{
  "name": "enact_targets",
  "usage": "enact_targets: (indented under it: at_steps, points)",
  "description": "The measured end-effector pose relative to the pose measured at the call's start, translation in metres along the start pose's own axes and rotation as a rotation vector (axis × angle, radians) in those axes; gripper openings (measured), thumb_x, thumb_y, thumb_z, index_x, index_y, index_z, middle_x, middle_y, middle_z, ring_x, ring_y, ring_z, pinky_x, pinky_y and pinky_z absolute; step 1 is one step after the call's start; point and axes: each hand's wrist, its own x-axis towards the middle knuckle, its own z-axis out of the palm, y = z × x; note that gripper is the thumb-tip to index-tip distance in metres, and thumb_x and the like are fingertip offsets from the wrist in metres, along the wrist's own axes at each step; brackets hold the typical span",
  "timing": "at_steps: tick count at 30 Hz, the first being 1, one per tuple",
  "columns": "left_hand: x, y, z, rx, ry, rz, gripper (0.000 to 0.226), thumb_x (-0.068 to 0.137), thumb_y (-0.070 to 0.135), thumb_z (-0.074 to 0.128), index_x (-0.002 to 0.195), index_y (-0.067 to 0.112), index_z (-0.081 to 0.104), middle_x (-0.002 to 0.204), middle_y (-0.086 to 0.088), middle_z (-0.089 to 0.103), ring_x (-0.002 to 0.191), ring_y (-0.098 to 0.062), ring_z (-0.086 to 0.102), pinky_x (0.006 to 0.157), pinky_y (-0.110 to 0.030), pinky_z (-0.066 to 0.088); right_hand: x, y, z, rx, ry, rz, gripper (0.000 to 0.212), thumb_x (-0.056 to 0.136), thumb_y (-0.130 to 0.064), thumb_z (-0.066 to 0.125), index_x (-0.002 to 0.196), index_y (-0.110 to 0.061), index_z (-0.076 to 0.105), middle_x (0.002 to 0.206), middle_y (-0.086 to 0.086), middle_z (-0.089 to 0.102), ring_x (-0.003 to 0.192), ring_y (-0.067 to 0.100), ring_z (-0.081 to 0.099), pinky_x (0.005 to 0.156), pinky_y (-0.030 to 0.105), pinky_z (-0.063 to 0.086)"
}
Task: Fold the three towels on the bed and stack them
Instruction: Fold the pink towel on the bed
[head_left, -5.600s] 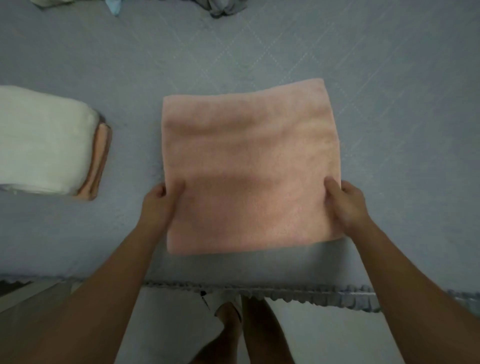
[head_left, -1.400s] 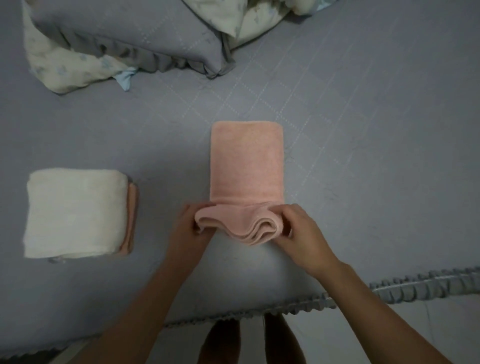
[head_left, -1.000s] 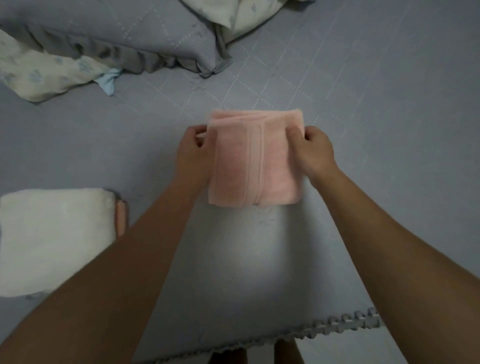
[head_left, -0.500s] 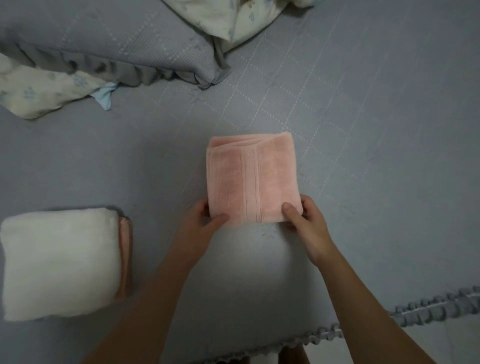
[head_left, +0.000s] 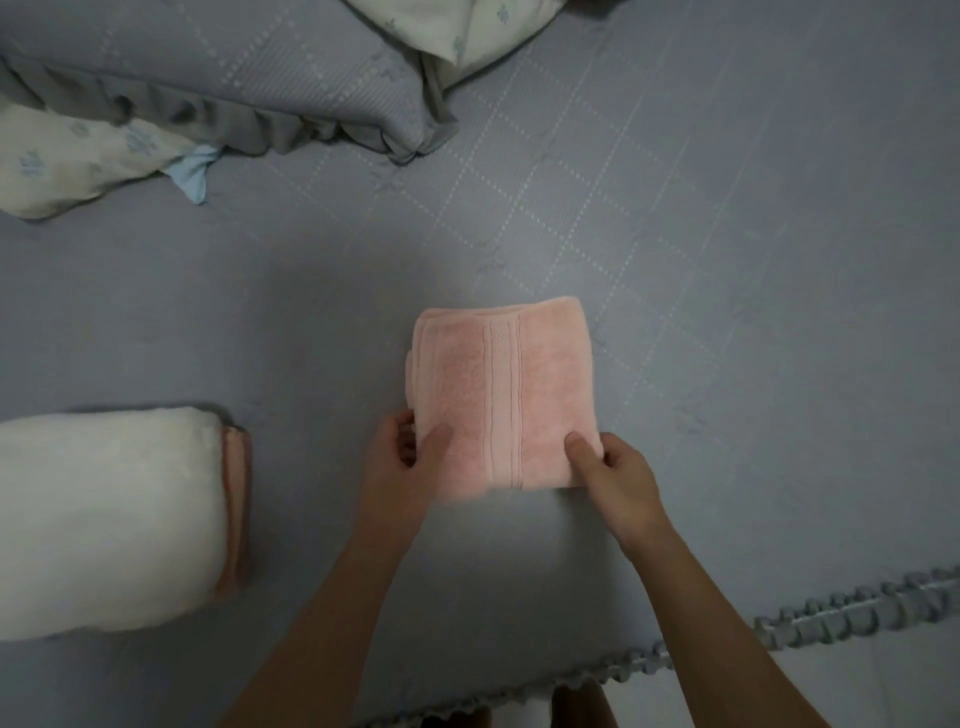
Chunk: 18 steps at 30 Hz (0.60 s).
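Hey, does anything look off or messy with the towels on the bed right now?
Nothing much. The pink towel is folded square, though layers bulge slightly at its left edge. In the stack, the lower towel pokes out right.

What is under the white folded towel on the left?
A pink folded towel lies under the white towel; only its right edge shows. The rest is covered, so whether anything else lies beneath cannot be seen.
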Motion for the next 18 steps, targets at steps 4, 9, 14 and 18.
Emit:
enact_targets:
  at_steps: [4, 9, 14, 18]
  points:
    - [0.020, 0.025, -0.003, 0.032, 0.049, 0.154, 0.039, 0.079, 0.038, 0.074, 0.109, 0.045, 0.052, 0.088, 0.021, 0.062, 0.064, 0.004, 0.058, 0.054, -0.011, 0.047, 0.016, -0.031, 0.000, -0.013, 0.149, -0.182, 0.034, 0.079, -0.035, 0.070, 0.109, -0.025, 0.060, 0.108, -0.008, 0.062, 0.091, 0.001, 0.061, 0.082, 0.020, 0.051]
    - [0.068, 0.055, 0.001, 0.232, -0.039, 0.258, 0.064, 0.077, 0.042, 0.074, 0.135, 0.034, 0.048, 0.121, 0.005, 0.056, 0.088, -0.007, 0.059, 0.083, -0.032, 0.054, 0.053, -0.081, 0.001, -0.348, 0.054, -0.489, 0.063, 0.087, -0.031, 0.060, 0.146, -0.026, 0.038, 0.156, 0.004, 0.029, 0.139, 0.023, 0.030, 0.113, 0.033, 0.023]
    - [0.110, 0.087, -0.006, 0.562, -0.331, 0.314, 0.060, 0.083, 0.032, 0.074, 0.139, 0.026, 0.053, 0.140, -0.004, 0.053, 0.123, -0.018, 0.052, 0.106, -0.027, 0.038, 0.075, -0.104, 0.002, -0.758, -0.086, -0.575, 0.050, 0.092, -0.032, 0.054, 0.141, -0.024, 0.046, 0.135, 0.005, 0.048, 0.126, 0.027, 0.039, 0.100, 0.037, 0.035]
    - [0.111, 0.105, -0.017, 0.589, -0.402, 0.363, 0.011, 0.087, 0.024, 0.067, 0.097, 0.028, 0.072, 0.085, 0.010, 0.069, 0.077, -0.005, 0.058, 0.068, -0.019, 0.040, 0.071, -0.107, -0.006, -0.460, -0.091, -0.638, 0.024, 0.084, -0.025, 0.058, 0.105, -0.034, 0.064, 0.103, -0.010, 0.051, 0.098, 0.003, 0.051, 0.086, 0.016, 0.037]
